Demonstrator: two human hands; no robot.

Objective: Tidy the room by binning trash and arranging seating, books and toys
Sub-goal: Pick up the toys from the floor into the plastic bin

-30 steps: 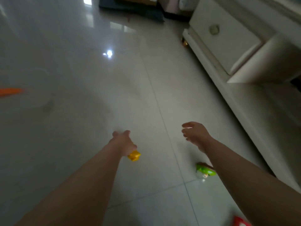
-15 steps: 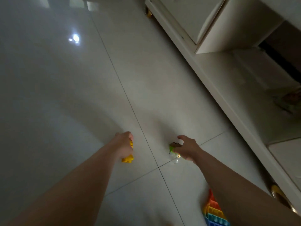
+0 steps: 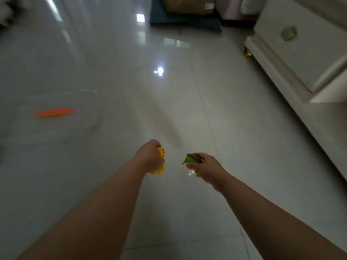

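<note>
- Left hand (image 3: 150, 156): grip closed around a yellow toy (image 3: 161, 164), above the floor (image 3: 187, 109).
- Right hand (image 3: 207, 168): grip closed around a green toy (image 3: 190, 159), just right of the yellow toy.
- Orange piece (image 3: 55, 112) far left of the yellow toy, blurred.

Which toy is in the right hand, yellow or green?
The green toy. The right hand closes around it, with a pale part showing below. The yellow toy sits in the left hand.
</note>
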